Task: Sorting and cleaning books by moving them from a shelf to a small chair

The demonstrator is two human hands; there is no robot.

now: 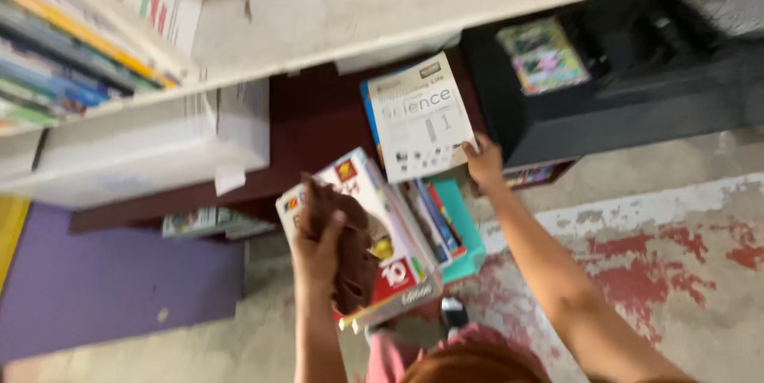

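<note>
Over worn red-flecked concrete floor (684,271), right hand (484,162) pinches a white booklet (420,116) — left hand (317,249) grips brown cloth (350,252).

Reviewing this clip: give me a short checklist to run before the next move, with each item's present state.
1. Right hand grips the white booklet at its lower corner: ok.
2. Left hand holds the brown cloth against the stack of books: ok.
3. Stack sits level: not ok, the top book tilts toward the person.
4. What supports the stack underneath: cannot tell, hidden.
5. Black box clear of the booklet: ok, it sits apart to the right.
6. Picture sharp enough to judge the fingers' hold: not ok, blurred.
</note>
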